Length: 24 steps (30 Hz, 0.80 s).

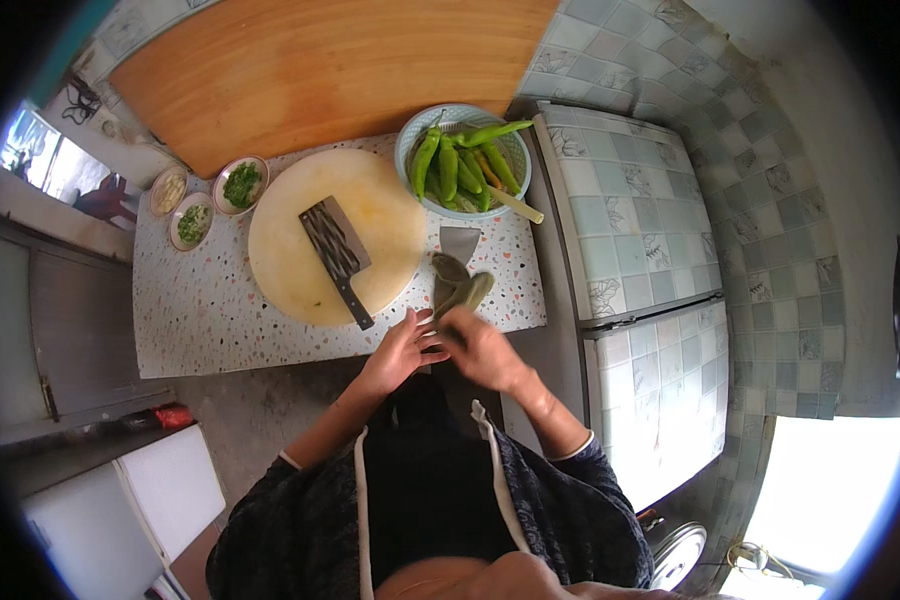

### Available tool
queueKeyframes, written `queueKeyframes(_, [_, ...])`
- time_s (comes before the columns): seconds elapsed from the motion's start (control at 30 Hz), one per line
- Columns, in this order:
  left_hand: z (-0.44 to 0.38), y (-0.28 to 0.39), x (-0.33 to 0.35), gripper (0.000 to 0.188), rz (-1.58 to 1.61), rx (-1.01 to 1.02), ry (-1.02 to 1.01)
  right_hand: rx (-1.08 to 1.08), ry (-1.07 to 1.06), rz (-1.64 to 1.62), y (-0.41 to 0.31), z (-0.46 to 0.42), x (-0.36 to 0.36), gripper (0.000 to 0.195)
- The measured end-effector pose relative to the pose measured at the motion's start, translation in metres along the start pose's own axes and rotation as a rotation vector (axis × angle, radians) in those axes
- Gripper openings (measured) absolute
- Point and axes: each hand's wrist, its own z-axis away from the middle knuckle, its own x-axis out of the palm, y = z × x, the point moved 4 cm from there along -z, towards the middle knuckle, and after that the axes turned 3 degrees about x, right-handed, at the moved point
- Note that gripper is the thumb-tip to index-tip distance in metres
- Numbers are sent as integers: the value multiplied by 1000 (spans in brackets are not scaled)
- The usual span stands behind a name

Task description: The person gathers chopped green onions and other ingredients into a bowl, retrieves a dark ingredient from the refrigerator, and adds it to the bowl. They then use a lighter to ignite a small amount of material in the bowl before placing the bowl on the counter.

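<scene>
My right hand (484, 346) grips a crumpled olive-grey cloth (465, 289) at the table's front edge; the cloth is partly blurred and partly hidden by my fingers. Close beside it on the left is my left hand (401, 352), palm turned inward with fingers apart, holding nothing. Beyond the cloth lies a flat grey piece (461, 241), possibly a scraper. A cleaver (337, 244) with a dark handle rests on the round chopping board (285, 277), its handle pointing toward me.
At the back right stands a light-blue plastic basket (523, 184) of long green peppers (450, 161). Small bowls of chopped greens (241, 185), chopped scallion (193, 224) and pale garlic-like pieces (169, 193) sit back left on the speckled table (210, 307). A tile-patterned refrigerator (630, 210) borders the right.
</scene>
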Motion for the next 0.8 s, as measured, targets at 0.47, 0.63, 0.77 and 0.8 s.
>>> queueKeyframes(0.47, [142, 84, 30, 26, -173, 488, 606, 633, 154, 488, 216, -74, 67, 74])
queueKeyframes(0.63, [214, 118, 24, 29, -222, 769, 878, 582, 74, 454, 214, -77, 85, 70])
queueKeyframes(0.77, [251, 150, -12, 29, -185, 948, 969, 512, -3, 479, 177, -70, 96, 60])
queueKeyframes(0.8, [258, 162, -22, 29, -184, 986, 975, 533, -11, 484, 182, -71, 97, 60])
